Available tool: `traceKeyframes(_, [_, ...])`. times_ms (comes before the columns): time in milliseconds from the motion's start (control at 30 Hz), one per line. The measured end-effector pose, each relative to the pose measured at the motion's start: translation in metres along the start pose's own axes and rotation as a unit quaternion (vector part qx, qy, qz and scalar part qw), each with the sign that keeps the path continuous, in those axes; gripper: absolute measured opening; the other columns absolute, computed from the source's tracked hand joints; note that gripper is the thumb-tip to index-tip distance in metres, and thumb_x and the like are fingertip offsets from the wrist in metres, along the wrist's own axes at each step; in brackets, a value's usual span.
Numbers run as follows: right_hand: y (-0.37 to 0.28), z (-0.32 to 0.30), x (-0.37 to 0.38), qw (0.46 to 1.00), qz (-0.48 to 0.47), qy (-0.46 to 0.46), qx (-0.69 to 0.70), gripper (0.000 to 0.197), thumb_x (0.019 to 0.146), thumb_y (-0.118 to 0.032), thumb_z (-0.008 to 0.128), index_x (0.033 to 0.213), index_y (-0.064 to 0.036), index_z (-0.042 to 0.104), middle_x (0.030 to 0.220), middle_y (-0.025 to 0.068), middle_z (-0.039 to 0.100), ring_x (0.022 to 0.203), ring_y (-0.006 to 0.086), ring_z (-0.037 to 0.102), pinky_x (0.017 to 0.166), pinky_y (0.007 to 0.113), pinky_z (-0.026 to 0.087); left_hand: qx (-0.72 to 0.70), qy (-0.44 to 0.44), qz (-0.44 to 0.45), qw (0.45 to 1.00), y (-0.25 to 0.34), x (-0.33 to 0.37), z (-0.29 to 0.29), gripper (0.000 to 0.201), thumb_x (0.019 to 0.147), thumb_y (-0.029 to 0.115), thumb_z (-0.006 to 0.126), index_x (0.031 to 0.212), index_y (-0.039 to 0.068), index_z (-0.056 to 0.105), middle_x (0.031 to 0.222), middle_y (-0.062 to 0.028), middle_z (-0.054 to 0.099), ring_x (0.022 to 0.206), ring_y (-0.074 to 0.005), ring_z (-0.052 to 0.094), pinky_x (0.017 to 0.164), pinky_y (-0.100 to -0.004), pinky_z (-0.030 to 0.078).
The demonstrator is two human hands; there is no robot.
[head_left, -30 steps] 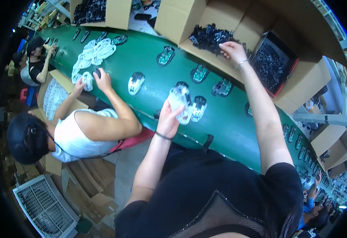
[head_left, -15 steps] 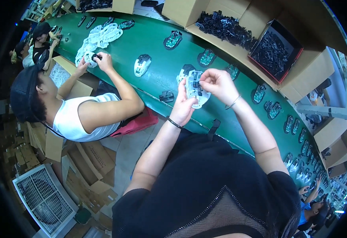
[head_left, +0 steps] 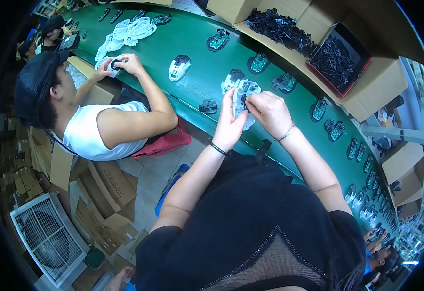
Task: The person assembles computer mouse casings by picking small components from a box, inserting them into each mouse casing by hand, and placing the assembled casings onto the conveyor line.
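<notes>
White shell is being held between both hands over the green bench, near its front edge. Its left side is being gripped by the left hand, with thumb and fingers bent around it. Its right side is being touched by the right hand, with the fingers curled together at a small dark part; whether anything is being pinched there cannot be told. Just beyond, a white-and-black shell is being partly covered. Farther left, a similar shell and a dark block are being carried by the bench, as are circuit boards on dark bases. Black parts are being held in a cardboard box, beside a red-edged tray. At left, another piece is being handled by a co-worker's hands.
</notes>
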State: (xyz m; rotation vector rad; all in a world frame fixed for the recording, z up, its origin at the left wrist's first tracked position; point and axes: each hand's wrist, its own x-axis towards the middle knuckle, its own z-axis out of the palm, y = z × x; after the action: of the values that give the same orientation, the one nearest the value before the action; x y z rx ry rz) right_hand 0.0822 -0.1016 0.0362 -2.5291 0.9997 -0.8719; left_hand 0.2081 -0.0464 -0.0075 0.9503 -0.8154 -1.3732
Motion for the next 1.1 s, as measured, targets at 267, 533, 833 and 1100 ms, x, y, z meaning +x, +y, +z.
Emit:
traceKeyframes(267, [-0.019, 0.002, -0.006, 0.994, 0.062, 0.079, -0.032, 0.01, 0.067, -0.006, 0.068, 0.075, -0.0045, 0.063, 0.066, 0.0074, 0.06, 0.061, 0.0219, 0.056, 0.055, 0.031, 0.045, 0.111, -0.006, 0.052, 0.992, -0.014, -0.005, -0.007, 0.063, 0.08, -0.003, 0.05, 0.136, -0.001, 0.02, 0.127, -0.0163, 0.04, 0.114, -0.0193, 0.044, 0.093, -0.0286, 0.037])
traceKeyframes(533, [-0.012, -0.004, -0.011, 0.993, 0.074, 0.068, 0.059, 0.015, 0.065, -0.003, 0.069, 0.079, -0.0044, 0.066, 0.068, 0.0066, 0.062, 0.068, 0.0211, 0.055, 0.062, 0.03, 0.045, 0.179, -0.001, 0.081, 0.98, -0.001, -0.005, -0.006, 0.058, 0.079, -0.001, 0.046, 0.134, 0.0, 0.027, 0.112, -0.0146, 0.053, 0.099, -0.0164, 0.053, 0.082, -0.0273, 0.044])
traceKeyframes(833, [-0.016, 0.001, -0.01, 0.993, 0.074, 0.077, -0.046, 0.011, 0.066, -0.003, 0.066, 0.077, -0.0031, 0.063, 0.074, 0.0074, 0.048, 0.073, 0.0238, 0.046, 0.063, 0.033, 0.042, 0.199, 0.004, 0.069, 0.978, -0.002, 0.004, -0.007, 0.055, 0.075, -0.001, 0.047, 0.129, -0.002, 0.035, 0.11, -0.0164, 0.055, 0.099, -0.0202, 0.056, 0.084, -0.0291, 0.044])
traceKeyframes(1100, [-0.012, 0.001, -0.008, 0.989, 0.131, 0.072, -0.011, 0.009, 0.068, -0.003, 0.064, 0.077, -0.0012, 0.062, 0.073, 0.0084, 0.049, 0.072, 0.025, 0.047, 0.064, 0.034, 0.042, 0.078, -0.01, 0.001, 0.997, -0.002, 0.011, -0.006, 0.053, 0.074, -0.005, 0.045, 0.126, -0.003, 0.038, 0.113, -0.0131, 0.054, 0.102, -0.0155, 0.052, 0.087, -0.0267, 0.042])
